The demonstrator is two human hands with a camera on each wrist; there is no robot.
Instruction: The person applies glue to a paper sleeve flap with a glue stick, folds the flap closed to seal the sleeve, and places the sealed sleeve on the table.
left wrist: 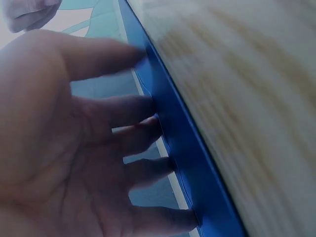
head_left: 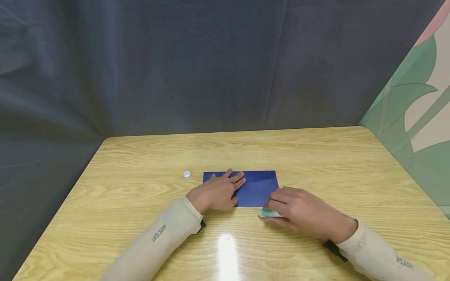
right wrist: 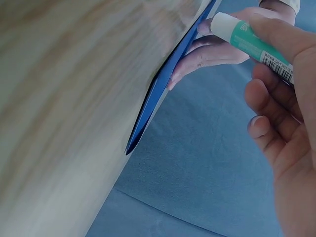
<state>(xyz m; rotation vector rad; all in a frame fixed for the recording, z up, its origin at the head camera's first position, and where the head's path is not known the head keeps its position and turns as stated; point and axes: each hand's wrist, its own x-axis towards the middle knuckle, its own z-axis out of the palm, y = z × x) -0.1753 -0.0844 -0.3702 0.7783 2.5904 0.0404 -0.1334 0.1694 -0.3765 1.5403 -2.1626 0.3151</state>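
A blue rectangular sheet of paper [head_left: 258, 191] lies flat on the table, its right corner a little raised in the right wrist view. My left hand [head_left: 218, 191] rests on the sheet's left half with fingers spread, and in the left wrist view the fingertips [left wrist: 163, 167] press on the blue surface. Just off the sheet's near right corner, my right hand [head_left: 299, 207] grips a white and green glue stick [right wrist: 249, 42] between thumb and fingers. The stick lies nearly level, its white end toward the left hand.
A small white cap [head_left: 187, 175] stands on the wood-grain table [head_left: 147, 175], left of the sheet. Dark cloth [head_left: 197, 70] hangs behind the table and along its left side. On the right is a wall with a green leaf pattern [head_left: 418, 105].
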